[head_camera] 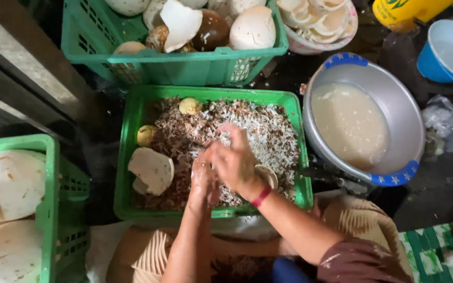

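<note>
Left hand [204,181] and right hand [235,160] closed together on a coconut piece [266,175], blurred, over the middle green crate [132,136] of brown-white shavings. Steel basin [410,120] right: cloudy liquid. Far crate [85,36]: coconut halves.

Dark, maybe wet floor [446,194]: green crates [132,131], metal basin [410,120].
</note>
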